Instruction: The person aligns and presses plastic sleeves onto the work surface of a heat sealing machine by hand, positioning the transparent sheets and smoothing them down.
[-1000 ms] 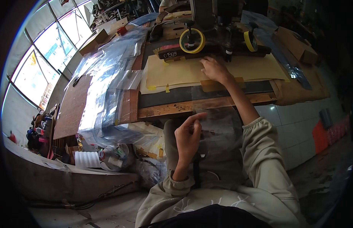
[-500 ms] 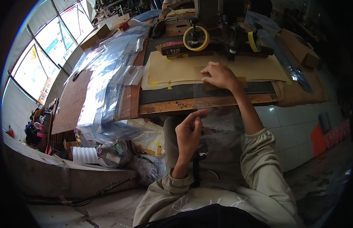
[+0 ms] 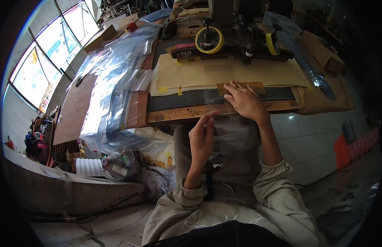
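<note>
We press our right hand [image 3: 244, 101], fingers spread flat, on a small brown strip [image 3: 240, 87] at the worktop [image 3: 178, 113] edge, upper centre of frame. Our left hand [image 3: 202, 138] hovers below, empty, fingers loosely extended. We judge positioning underway; next calls for steadying the strip.

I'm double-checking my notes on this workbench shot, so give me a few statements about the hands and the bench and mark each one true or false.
1. The right hand rests on a small brown strip on the bench. True.
2. The left hand lies flat on the bench. False: it is raised in front of the bench edge, gripping nothing that shows.
3. A yellow tape roll sits behind the tan sheet. True.
4. Clear plastic sheeting covers the bench's right end. False: it lies on the left side.
</note>
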`<state>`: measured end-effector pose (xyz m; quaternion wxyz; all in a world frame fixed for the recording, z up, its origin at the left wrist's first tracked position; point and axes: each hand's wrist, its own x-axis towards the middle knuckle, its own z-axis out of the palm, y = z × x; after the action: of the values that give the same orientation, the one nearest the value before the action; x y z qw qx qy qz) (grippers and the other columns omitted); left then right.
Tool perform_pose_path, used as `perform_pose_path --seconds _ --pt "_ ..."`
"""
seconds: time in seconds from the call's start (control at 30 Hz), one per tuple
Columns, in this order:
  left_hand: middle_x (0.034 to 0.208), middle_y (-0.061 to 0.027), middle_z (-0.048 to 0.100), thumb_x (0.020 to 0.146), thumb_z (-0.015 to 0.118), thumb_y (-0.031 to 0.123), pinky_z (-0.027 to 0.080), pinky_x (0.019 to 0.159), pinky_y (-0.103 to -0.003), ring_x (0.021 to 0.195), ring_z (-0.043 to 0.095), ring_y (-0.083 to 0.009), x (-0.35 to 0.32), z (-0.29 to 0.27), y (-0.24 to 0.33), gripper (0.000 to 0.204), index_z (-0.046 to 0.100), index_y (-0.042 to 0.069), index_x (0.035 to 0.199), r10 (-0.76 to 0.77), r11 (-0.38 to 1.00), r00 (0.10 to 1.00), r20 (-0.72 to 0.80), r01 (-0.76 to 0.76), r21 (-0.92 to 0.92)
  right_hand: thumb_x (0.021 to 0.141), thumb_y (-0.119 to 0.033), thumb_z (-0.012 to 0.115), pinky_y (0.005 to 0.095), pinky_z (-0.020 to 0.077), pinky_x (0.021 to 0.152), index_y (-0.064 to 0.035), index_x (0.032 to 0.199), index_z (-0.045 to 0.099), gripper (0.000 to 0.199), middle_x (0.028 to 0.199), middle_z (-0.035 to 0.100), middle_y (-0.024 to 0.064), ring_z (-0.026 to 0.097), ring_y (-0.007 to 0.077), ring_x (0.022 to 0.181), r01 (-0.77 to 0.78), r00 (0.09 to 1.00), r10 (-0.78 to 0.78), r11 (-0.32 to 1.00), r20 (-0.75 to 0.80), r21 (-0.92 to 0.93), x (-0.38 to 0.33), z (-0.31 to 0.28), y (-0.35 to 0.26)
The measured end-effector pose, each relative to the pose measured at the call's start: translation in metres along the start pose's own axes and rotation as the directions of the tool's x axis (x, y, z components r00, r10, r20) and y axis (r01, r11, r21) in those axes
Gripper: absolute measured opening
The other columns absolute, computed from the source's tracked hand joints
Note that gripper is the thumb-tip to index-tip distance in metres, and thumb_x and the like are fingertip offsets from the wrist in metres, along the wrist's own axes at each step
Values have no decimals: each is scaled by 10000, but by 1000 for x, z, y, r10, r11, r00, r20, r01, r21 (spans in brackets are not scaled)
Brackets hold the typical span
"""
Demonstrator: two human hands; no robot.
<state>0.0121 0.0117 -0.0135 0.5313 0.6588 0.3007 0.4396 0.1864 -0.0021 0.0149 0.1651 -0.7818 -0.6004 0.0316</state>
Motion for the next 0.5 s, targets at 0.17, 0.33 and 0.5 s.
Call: perform_pose_path --seconds 0.17,0.33,0.5 --pt "588 34 464 906 472 63 287 461 -185 524 341 -5 17 2 0 200 619 47 1041 -19 1000 1000 -17 19 -2 922 -356 394 474 244 1057 -76 1263 443 445 1353 392 134 327 253 1283 -3 1000 3 1000 0 -7 18 5 8" --pt "573 32 449 909 473 81 276 455 -192 514 327 -9 27 10 -7 198 624 57 1035 12 1000 999 -35 -12 18 913 -338 413 476 243 1058 -84 1239 459 416 1347 404 119 342 253 1273 5 1000 -5 1000 27 12 34 7 16" --pt "540 33 407 907 479 89 269 447 -206 509 324 -12 39 10 -12 194 625 61 1032 10 999 999 -38 -9 35 900 -301 461 434 296 1015 -70 1227 473 401 1329 420 150 373 297 1245 20 999 -18 998 -31 57 46 12 22"
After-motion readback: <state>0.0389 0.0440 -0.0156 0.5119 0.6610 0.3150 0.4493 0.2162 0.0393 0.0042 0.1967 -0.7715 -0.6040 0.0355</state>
